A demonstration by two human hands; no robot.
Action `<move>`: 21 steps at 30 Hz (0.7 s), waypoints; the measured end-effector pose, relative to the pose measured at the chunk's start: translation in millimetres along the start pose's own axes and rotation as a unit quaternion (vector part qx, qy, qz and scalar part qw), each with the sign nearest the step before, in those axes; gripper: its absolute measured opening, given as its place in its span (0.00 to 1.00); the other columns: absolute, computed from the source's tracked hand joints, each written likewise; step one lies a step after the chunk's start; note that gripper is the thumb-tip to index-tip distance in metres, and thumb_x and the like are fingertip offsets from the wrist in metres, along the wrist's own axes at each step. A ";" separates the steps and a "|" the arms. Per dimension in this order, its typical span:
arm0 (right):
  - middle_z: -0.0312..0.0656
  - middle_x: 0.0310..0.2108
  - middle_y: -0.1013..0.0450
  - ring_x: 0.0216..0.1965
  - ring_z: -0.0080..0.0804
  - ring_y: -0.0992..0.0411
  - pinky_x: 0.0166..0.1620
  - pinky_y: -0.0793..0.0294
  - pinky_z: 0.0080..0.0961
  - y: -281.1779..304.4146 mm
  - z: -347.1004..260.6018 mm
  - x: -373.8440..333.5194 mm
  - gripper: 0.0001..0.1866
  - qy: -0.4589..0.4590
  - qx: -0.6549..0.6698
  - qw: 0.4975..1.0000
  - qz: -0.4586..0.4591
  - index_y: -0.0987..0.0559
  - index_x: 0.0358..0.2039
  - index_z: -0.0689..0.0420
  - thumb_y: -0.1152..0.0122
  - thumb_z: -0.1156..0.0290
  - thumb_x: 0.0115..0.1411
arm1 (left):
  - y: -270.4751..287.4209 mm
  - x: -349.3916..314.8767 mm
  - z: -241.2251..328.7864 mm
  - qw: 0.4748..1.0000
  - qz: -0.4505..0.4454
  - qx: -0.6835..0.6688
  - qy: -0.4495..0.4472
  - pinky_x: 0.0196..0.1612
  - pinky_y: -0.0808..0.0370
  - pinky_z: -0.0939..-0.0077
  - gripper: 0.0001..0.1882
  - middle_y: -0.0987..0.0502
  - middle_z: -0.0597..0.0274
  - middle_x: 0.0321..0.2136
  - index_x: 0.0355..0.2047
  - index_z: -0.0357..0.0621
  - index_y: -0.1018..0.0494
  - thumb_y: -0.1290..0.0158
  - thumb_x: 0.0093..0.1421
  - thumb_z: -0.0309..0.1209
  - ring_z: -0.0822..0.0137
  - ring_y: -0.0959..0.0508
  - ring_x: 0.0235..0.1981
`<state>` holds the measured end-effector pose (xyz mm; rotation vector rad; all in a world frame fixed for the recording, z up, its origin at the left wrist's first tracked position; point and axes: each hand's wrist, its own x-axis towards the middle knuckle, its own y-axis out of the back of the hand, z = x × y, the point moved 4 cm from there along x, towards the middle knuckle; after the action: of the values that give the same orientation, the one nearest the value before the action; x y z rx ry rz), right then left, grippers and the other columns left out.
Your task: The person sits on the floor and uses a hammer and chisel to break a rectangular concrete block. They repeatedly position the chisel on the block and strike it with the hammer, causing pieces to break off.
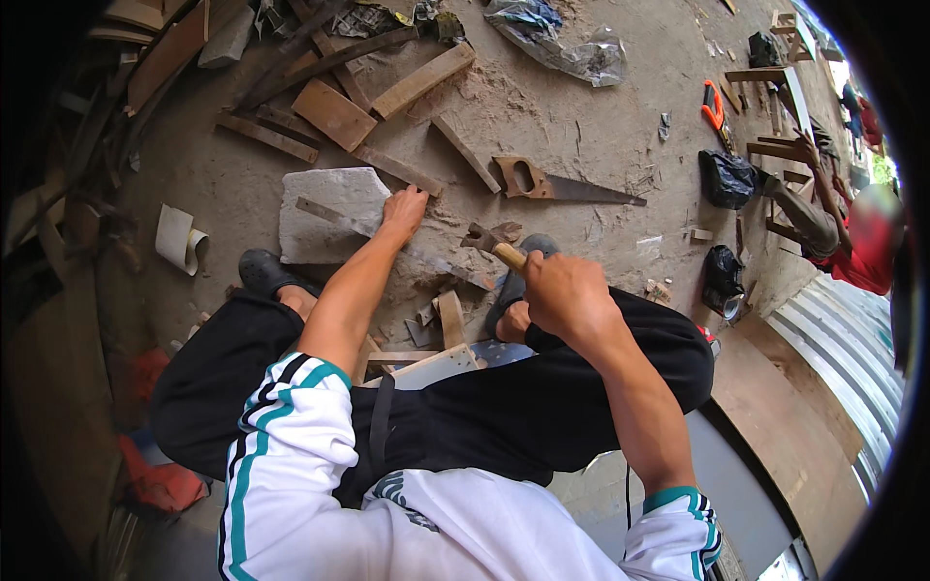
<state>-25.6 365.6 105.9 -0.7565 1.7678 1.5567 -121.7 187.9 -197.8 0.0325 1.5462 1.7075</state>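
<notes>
In my right hand [567,295] is a hammer [508,255], gripped by its pale wooden handle, the head pointing left above my dark clog [538,245]. My left hand [405,213] is closed with the fingertips pinched, at the right edge of a pale grey block [334,184]. Its fingers are next to the near end of a wooden strip [392,167]; what they pinch, if anything, is too small to make out. A thin grey strip [329,214] lies across the block and passes under my left wrist. To the right lies a handsaw [572,187] with a wooden handle.
Wood offcuts [334,114] are heaped at the far left. A crumpled plastic sheet [572,48] lies at the back. An orange-handled saw [715,111] and black plastic bags [728,178] are on the right, near a person in red [862,247]. Small wood pieces [450,320] lie between my legs.
</notes>
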 end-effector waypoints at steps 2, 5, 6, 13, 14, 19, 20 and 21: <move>0.46 0.28 0.20 0.31 0.41 0.19 0.33 0.21 0.32 2.5 2.3 3.7 0.23 0.009 0.002 1.000 0.020 0.25 0.35 0.63 0.28 0.70 0.37 | -4.9 7.3 0.2 0.999 -0.008 0.026 -0.018 0.42 0.21 0.59 0.10 0.24 0.52 0.41 0.40 0.42 0.24 0.52 0.60 0.26 0.51 0.21 0.44; 0.47 0.28 0.21 0.30 0.41 0.19 0.32 0.21 0.32 -0.7 7.0 10.2 0.26 -0.007 0.014 0.999 0.049 0.27 0.37 0.65 0.27 0.72 0.36 | -13.3 6.6 -0.2 0.999 -0.013 0.043 -0.024 0.41 0.20 0.60 0.09 0.25 0.53 0.41 0.38 0.42 0.24 0.52 0.59 0.26 0.53 0.21 0.44; 0.46 0.28 0.21 0.30 0.41 0.19 0.32 0.21 0.31 -2.1 9.3 11.4 0.27 -0.019 0.019 0.998 0.058 0.27 0.37 0.65 0.27 0.72 0.35 | -14.1 9.4 1.1 0.998 -0.002 0.055 -0.045 0.41 0.20 0.60 0.09 0.25 0.53 0.41 0.37 0.42 0.24 0.52 0.59 0.26 0.54 0.21 0.44; 0.53 0.24 0.23 0.28 0.50 0.22 0.30 0.23 0.42 -8.1 21.8 9.7 0.10 -0.027 0.038 0.997 0.061 0.28 0.33 0.65 0.43 0.73 0.53 | -29.2 5.0 -5.2 0.991 0.000 0.098 -0.096 0.39 0.20 0.61 0.07 0.25 0.53 0.40 0.36 0.42 0.25 0.52 0.60 0.27 0.54 0.21 0.40; 0.53 0.24 0.23 0.28 0.50 0.22 0.30 0.23 0.42 -9.7 22.9 9.3 0.10 -0.025 0.039 0.997 0.059 0.28 0.33 0.65 0.43 0.73 0.53 | -27.2 3.4 -4.8 0.991 -0.003 0.094 -0.091 0.39 0.20 0.62 0.07 0.25 0.52 0.40 0.37 0.42 0.26 0.52 0.60 0.28 0.53 0.21 0.40; 0.49 0.28 0.21 0.31 0.46 0.21 0.33 0.22 0.38 -12.1 19.3 7.1 0.09 -0.004 0.045 0.998 0.050 0.23 0.33 0.62 0.41 0.72 0.52 | -14.7 -4.7 -16.4 0.875 -0.111 -0.468 0.050 0.40 0.20 0.70 0.09 0.23 0.56 0.39 0.42 0.38 0.29 0.50 0.66 0.31 0.63 0.21 0.36; 0.47 0.29 0.20 0.33 0.42 0.20 0.34 0.22 0.35 -10.6 17.4 4.7 0.08 -0.010 0.039 0.998 0.052 0.20 0.32 0.60 0.39 0.72 0.51 | -8.0 -9.5 -11.6 0.775 -0.147 -0.606 0.097 0.41 0.20 0.71 0.10 0.23 0.58 0.39 0.43 0.38 0.30 0.50 0.66 0.31 0.66 0.21 0.36; 0.44 0.31 0.19 0.35 0.39 0.19 0.35 0.21 0.32 -9.7 16.1 2.7 0.08 -0.015 0.032 0.998 0.054 0.18 0.31 0.57 0.38 0.71 0.50 | 3.1 -15.3 -6.9 0.733 -0.145 -0.657 0.095 0.41 0.20 0.73 0.11 0.24 0.59 0.39 0.44 0.38 0.30 0.48 0.65 0.31 0.68 0.21 0.36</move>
<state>-18.1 380.3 96.6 -0.6138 1.8546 1.5636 -116.7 173.8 -189.5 -1.0675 0.1177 2.1839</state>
